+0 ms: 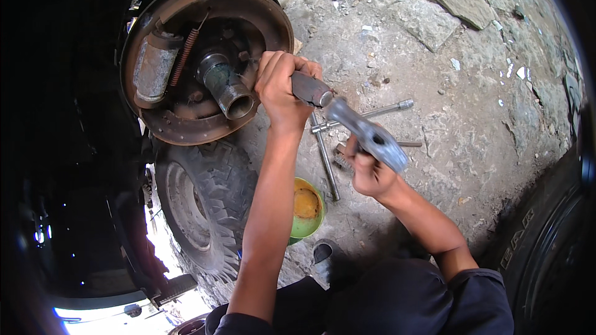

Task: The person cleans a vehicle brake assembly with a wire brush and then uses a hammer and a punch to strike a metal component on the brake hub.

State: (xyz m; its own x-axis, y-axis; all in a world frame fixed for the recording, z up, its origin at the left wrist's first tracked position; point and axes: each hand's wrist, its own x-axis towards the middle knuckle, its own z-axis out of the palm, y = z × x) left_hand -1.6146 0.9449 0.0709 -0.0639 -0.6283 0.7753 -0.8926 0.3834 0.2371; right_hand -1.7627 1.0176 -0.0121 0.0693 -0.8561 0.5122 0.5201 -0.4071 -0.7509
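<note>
My left hand (279, 90) is closed around a tool with a thick dark handle (312, 90), which has a bare metal butt. Its far end points at the brake backing plate (205, 129), but my fingers hide most of it. In my right hand (371, 177) is a hammer, its grey metal hammer head (366, 131) blurred by motion and close to the tool's butt; a small gap seems to lie between them. Left of my left hand, a hollow spindle (226, 90) juts out of the plate. A rusty coil spring (184, 59) stretches beside a grey cylinder (152, 65) there.
On the dirt ground lie a cross-shaped lug wrench (323, 149) and a green bowl (316, 223) holding yellow-brown grease. A treaded wheel (217, 198) stands below the plate. A large tyre (528, 254) is at lower right. Flat stones (422, 22) cover the far ground.
</note>
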